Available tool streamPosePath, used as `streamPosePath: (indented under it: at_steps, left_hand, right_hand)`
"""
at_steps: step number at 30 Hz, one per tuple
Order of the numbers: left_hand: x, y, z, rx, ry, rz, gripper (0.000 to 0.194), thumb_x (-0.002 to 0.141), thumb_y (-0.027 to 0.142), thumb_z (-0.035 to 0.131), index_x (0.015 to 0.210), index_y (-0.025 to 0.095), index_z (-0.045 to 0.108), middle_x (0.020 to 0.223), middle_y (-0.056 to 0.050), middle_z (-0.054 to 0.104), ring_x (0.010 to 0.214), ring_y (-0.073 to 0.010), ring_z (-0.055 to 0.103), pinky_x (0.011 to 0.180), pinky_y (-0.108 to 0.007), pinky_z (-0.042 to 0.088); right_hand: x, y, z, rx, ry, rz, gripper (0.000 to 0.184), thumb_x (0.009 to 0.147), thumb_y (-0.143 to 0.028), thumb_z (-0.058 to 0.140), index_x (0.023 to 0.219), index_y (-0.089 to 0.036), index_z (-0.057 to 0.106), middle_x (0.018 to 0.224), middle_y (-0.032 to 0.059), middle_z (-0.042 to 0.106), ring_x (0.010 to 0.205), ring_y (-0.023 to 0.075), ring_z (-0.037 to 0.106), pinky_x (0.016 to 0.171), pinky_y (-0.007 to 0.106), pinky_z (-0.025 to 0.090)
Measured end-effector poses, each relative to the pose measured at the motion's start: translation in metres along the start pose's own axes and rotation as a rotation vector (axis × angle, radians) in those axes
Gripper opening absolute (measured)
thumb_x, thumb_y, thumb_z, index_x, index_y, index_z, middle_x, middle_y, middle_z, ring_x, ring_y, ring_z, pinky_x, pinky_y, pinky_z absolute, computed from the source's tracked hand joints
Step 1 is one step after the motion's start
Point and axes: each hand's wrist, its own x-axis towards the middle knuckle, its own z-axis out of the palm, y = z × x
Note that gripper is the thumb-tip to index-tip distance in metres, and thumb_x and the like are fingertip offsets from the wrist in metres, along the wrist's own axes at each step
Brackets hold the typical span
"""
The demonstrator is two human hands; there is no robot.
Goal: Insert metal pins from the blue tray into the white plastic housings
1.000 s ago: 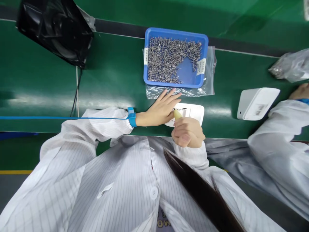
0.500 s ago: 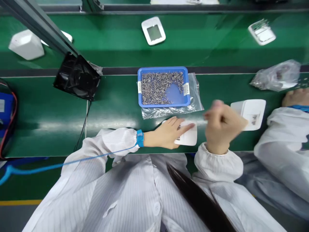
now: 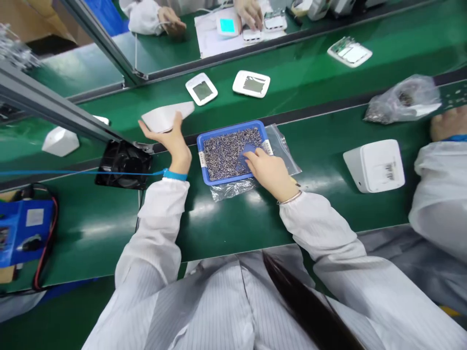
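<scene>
My left hand (image 3: 173, 146), wearing a blue wrist strap, is around a white plastic housing (image 3: 164, 116), thumb on one side and fingers on the other. It is over the green strip behind the bench, left of the blue tray (image 3: 233, 127). Small metal screws (image 3: 222, 154) fill most of that tray. My right hand (image 3: 270, 172) reaches into the tray's right part, its fingers bent down at the bare blue patch. Whatever its fingertips pinch is hidden. A small yellow and dark bit shows beside its wrist.
A clear plastic bag (image 3: 284, 148) lies under the tray. White housings (image 3: 383, 167) and display units (image 3: 251, 84) are around. A black fan (image 3: 122, 165) sits at left by a metal post. A bag of screws (image 3: 404, 102) and a co-worker's arm (image 3: 438, 180) are at right.
My left hand has gone from the bench front to the back left, with a white housing in it. My right hand has moved left into the screw tray. The view has shifted.
</scene>
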Motion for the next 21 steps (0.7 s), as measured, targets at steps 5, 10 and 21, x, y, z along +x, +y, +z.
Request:
streamPosePath:
  at_steps: [5,10,21]
  left_hand:
    - [0.028,-0.003,0.003,0.192,0.034,-0.227,0.089,0.092,0.016,0.062,0.155,0.012,-0.001,0.162,-0.027,0.001,0.154,-0.0283,0.023,0.127,-0.044,0.023]
    - [-0.046,0.008,0.012,0.309,-0.265,0.16,0.077,0.085,0.016,0.066,0.152,0.021,0.028,0.168,-0.012,-0.006,0.159,-0.0254,-0.004,0.13,-0.045,0.008]
    - [-0.164,0.015,-0.016,0.201,-0.715,0.54,0.037,0.104,0.043,0.043,0.13,0.019,0.051,0.124,-0.012,0.051,0.12,-0.0187,0.055,0.106,-0.037,0.05]
  right_hand:
    - [0.002,-0.003,0.003,-0.027,0.002,-0.078,0.041,0.106,-0.031,0.022,0.131,-0.022,0.055,0.111,0.0107,0.065,0.069,0.016,0.065,0.057,0.031,0.019]
    - [0.006,-0.003,0.007,0.026,0.01,-0.069,0.037,0.104,-0.029,0.029,0.106,-0.016,0.064,0.104,0.0109,0.067,0.073,0.0172,0.066,0.056,0.033,0.018]
    - [-0.034,-0.005,0.005,0.598,0.317,0.087,0.012,0.092,-0.026,0.057,0.1,-0.019,0.062,0.09,0.0042,0.073,0.079,0.0173,0.068,0.064,0.027,0.039]
